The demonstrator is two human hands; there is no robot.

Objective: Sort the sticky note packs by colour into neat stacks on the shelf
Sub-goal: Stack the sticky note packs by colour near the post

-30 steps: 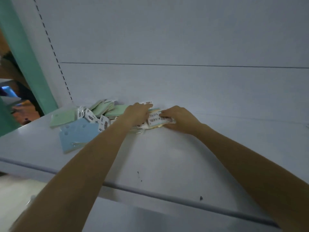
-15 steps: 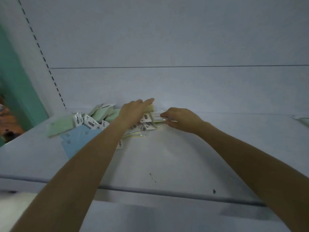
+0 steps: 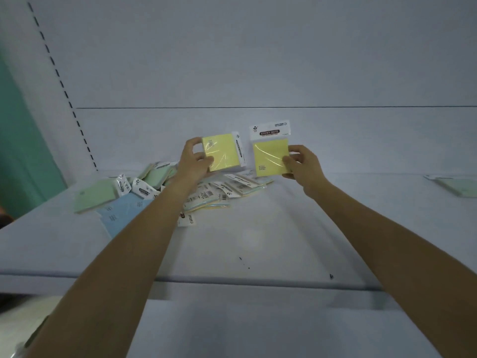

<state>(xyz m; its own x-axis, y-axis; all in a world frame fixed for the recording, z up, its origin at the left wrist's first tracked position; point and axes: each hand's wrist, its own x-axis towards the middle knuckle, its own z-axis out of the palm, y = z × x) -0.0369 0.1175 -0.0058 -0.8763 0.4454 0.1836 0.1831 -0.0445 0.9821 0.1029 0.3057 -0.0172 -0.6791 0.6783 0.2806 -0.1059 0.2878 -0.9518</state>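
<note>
Head: pile (image 3: 232, 189) behind left forearm (image 3: 149, 228)

two yellow packs are held up: the sideways yellow pack (image 3: 223, 155) in the left hand (image 3: 192, 161), the upright yellow pack (image 3: 269, 157) in the right hand (image 3: 300, 162). on the shelf (image 3: 258, 241) i count three green packs for certain: the left green pack (image 3: 94, 196), the back green pack (image 3: 154, 174), the far-right green pack (image 3: 456, 186). the blue packs (image 3: 124, 210) look like two, overlapped. the mixed heap (image 3: 232, 188) is too jumbled to count.

Yellow packs (image 3: 269, 157) aloft, mixed pile (image 3: 232, 188) beneath
</note>
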